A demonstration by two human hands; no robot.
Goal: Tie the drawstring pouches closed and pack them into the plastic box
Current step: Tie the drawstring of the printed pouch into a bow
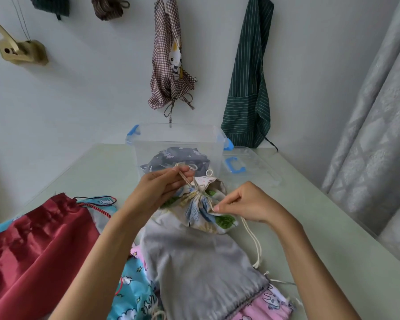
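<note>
- Lying at the far left of the bench (321, 227), a red satin pouch (32, 245) spreads flat, cut off by the picture's edge, with a blue printed pouch (132, 294) beside it.
- The left hand (157, 192) reaches in from below, fingers curled, pinching the cream drawstring (185, 177) and drawing it up and away from the pouch's neck.
- Between the hands sits the patterned pouch (208, 211), its neck gathered shut, resting on a grey pouch (201, 269) that overlaps a pink one (268, 306).
- The right hand (247, 204) grips the other end of the cord at the pouch's right side, thumb and forefinger pinched; loose cord trails down toward the bench.
- Behind the hands stands the clear plastic box (178, 142) with a dark grey pouch (178, 158) inside, partly hidden by the left fingers.
- The box lid (252, 167) lies flat to the box's right.
</note>
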